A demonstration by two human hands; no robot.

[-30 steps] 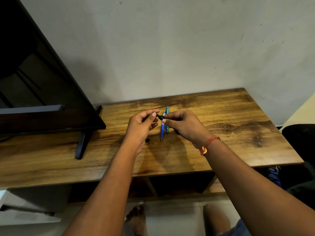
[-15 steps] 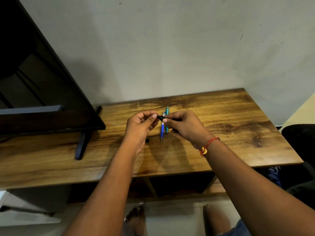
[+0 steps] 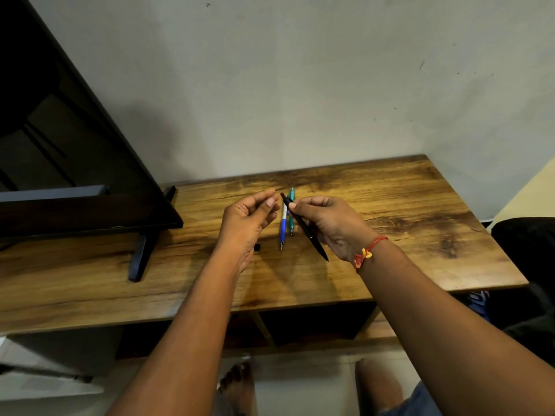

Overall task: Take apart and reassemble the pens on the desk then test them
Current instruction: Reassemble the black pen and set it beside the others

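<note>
Pens: thin black plastic pen (image 3: pixel 304 227) pinched in right hand (image 3: pixel 327 225) above brown wooden desk (image 3: pixel 405 223), left hand (image 3: pixel 247 219) loosely curled beside it, seemingly empty; tiny black piece (image 3: pixel 257 247) on desk, could roll away if bumped.

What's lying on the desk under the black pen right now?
Beneath the black pen held in the right hand, a blue pen and a teal pen lie side by side on the desk. The hand covers anything beneath it.
</note>
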